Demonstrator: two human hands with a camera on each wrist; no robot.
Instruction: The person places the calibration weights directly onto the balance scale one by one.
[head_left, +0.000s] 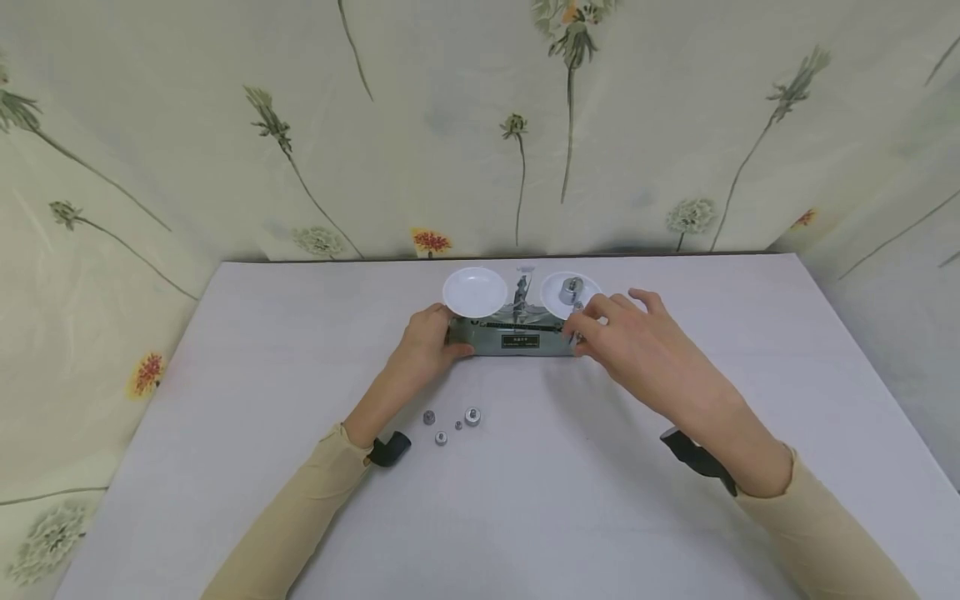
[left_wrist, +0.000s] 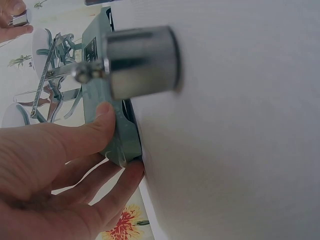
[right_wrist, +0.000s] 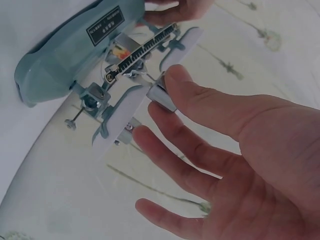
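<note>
A green balance scale [head_left: 487,340] with two white pans stands near the table's back edge. My left hand [head_left: 426,343] grips the left end of its base, thumb in front and fingers behind. Between thumb and index finger, my right hand [head_left: 637,354] pinches a shiny metal weight [right_wrist: 162,96] beside the right pan [head_left: 551,300]; the other fingers are spread. A large knobbed weight [head_left: 572,288] sits on that pan with a smaller one close by. The left pan [head_left: 475,292] holds nothing.
Several metal weights of different sizes, among them a larger weight [head_left: 472,416] and a smaller weight [head_left: 441,437], stand on the white table [head_left: 525,508] in front of the scale, near the left wrist. A flower-patterned cloth [head_left: 450,150] hangs behind the table.
</note>
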